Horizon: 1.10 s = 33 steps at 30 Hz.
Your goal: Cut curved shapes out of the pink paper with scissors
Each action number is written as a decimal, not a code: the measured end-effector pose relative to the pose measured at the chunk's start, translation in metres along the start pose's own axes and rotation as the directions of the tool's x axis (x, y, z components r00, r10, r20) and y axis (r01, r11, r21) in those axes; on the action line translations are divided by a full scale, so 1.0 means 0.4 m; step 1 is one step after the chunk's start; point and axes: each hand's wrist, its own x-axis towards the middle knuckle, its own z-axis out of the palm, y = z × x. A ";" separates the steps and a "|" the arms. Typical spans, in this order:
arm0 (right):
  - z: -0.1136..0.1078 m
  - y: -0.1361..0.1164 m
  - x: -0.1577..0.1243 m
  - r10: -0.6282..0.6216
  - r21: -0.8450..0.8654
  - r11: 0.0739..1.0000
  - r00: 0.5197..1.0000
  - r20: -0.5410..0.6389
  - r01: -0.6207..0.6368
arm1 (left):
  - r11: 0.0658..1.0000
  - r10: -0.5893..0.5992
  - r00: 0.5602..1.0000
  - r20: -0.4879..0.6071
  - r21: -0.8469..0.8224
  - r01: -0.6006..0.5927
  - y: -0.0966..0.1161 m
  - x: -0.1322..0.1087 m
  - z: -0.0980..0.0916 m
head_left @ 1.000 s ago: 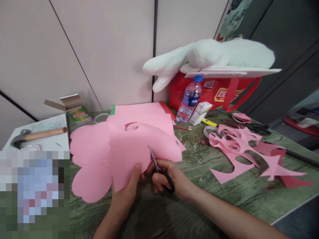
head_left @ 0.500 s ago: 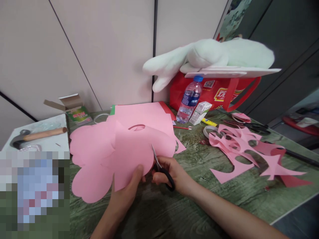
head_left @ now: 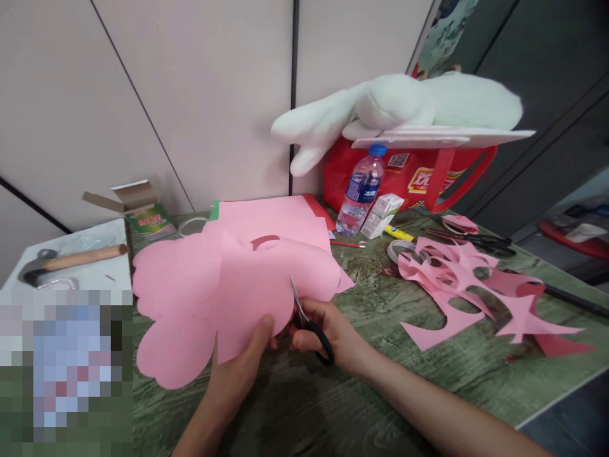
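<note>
My left hand point(head_left: 240, 371) pinches the lower edge of a pink paper sheet point(head_left: 247, 289) held up over the green table, thumb on top. My right hand point(head_left: 333, 336) grips black-handled scissors point(head_left: 307, 320), whose blades point up into the paper's right edge. Under and to the left of the held sheet lies a large pink flower-shaped cut-out point(head_left: 171, 298). Behind it rests a stack of pink and red sheets point(head_left: 276, 216).
Pink paper scraps point(head_left: 466, 285) and a second pair of scissors point(head_left: 480, 241) lie to the right. A water bottle point(head_left: 360, 190), small box point(head_left: 383, 214), tape roll point(head_left: 397, 251) and red bag point(head_left: 419, 178) with a plush toy point(head_left: 404, 105) stand behind. A hammer point(head_left: 71, 260) lies far left.
The scissors have advanced slightly up along the paper's right edge, and my left hand has turned the sheet a little; its curled upper flap has flattened.
</note>
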 end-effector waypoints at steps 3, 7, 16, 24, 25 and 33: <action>-0.001 -0.002 -0.001 0.021 -0.017 1.000 1.000 -0.012 -0.021 | 1.000 -0.013 1.000 0.001 0.013 0.013 0.002 0.000 -0.002; -0.004 0.000 -0.003 0.035 -0.045 0.998 0.999 -0.032 -0.037 | 1.000 0.013 1.000 0.002 0.011 -0.013 0.006 0.001 -0.003; -0.006 0.006 -0.005 0.046 -0.056 0.997 0.998 -0.039 -0.048 | 1.000 0.018 1.000 -0.014 -0.006 -0.018 0.004 0.003 -0.002; -0.004 0.005 -0.004 0.054 -0.033 0.998 0.998 -0.043 -0.055 | 1.000 0.009 1.000 0.016 -0.010 -0.009 -0.010 0.008 -0.009; -0.004 0.004 -0.004 0.059 -0.028 0.998 0.997 -0.046 -0.060 | 1.000 0.003 1.000 0.016 -0.019 -0.003 -0.013 0.009 -0.010; -0.004 0.005 -0.004 0.076 -0.031 0.996 0.996 -0.047 -0.078 | 0.998 0.003 0.999 0.052 -0.069 0.001 -0.046 0.022 -0.012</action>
